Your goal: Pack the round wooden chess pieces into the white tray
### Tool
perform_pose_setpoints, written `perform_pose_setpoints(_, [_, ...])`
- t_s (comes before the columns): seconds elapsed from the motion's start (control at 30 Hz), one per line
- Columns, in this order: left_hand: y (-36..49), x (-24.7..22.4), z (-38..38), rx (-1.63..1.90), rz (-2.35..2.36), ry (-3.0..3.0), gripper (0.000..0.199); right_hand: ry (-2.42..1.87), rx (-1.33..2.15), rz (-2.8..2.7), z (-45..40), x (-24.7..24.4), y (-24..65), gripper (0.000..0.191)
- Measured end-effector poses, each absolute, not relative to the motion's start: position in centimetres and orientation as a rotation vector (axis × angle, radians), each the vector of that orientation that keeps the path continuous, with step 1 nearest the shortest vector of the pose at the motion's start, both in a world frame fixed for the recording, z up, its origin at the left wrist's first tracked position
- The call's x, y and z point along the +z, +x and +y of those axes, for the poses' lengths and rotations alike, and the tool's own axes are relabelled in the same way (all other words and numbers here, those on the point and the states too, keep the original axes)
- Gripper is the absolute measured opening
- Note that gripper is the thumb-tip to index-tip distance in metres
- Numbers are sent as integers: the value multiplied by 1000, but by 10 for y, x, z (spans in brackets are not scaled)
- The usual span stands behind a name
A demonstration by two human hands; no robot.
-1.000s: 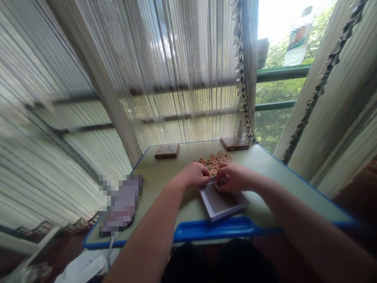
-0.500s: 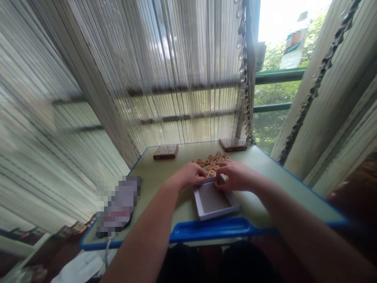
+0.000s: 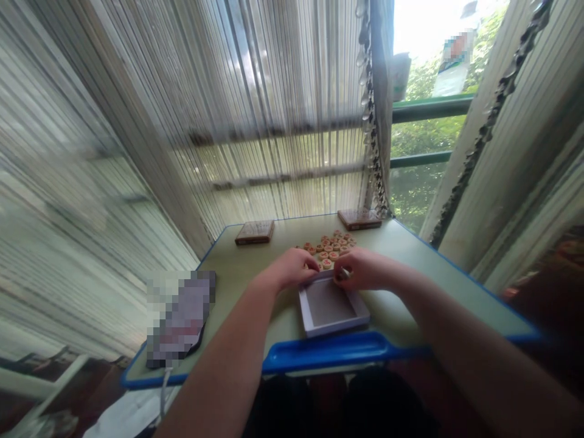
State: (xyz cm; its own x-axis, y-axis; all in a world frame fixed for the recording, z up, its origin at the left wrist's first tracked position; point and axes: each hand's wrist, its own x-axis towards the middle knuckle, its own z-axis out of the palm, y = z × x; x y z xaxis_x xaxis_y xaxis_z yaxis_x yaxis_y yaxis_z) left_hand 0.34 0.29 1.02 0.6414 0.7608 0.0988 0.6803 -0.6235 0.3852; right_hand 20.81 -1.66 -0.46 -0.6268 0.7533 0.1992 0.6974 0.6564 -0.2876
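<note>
Several round wooden xiangqi pieces [image 3: 335,243] with red and dark characters lie in a loose cluster on the table, just beyond a shallow pale box [image 3: 328,304]. My left hand [image 3: 294,266] is at the box's far left corner, fingers curled down beside the nearest pieces; what they hold, if anything, is hidden. My right hand [image 3: 360,267] bends over the far right corner of the box. Its thumb and fingers are pinched on what looks like a xiangqi piece, mostly covered by the fingers. The inside of the box shows a bare grey bottom.
The pale green table [image 3: 410,292] has a blue edge and a blue trough [image 3: 326,353] at the front. Two flat brown boxes [image 3: 254,232] stand at the back. A phone-like device [image 3: 182,319] with a cable lies left. String curtains [image 3: 274,91] hang behind the table.
My right hand has shifted slightly, its fingers still curled at the box's far right corner. My left hand stays almost in place. The whole view has moved a little.
</note>
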Motion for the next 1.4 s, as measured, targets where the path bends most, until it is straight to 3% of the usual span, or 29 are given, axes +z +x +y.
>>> perform_pose_setpoints(0.23, [3, 10, 3, 435, 1204, 2472, 22, -1149, 292, -2542, -20, 3, 208, 16])
perform_pose_setpoints(0.4, [-8, 7, 15, 593, 1608, 2386, 25, -1205, 240, -2447, -13, 1, 208, 22])
perform_pose_setpoints(0.6, [-21, 9, 17, 454, 1753, 2180, 17, -1237, 231, -2493, -4, -7, 209, 17])
perform_pose_setpoints(0.83, [-28, 11, 10, 336, 1721, 1872, 45, -1286, 304, -2468, -8, -6, 205, 18])
perform_pose_setpoints(1.03, [-26, 13, 8, 396, 1763, 1800, 54, -1276, 345, -2449, -11, -5, 201, 19])
perform_pose_setpoints(1.4, [-17, 19, 7, 737, 1489, 1815, 31, -1294, 326, -2433, -8, -11, 199, 22])
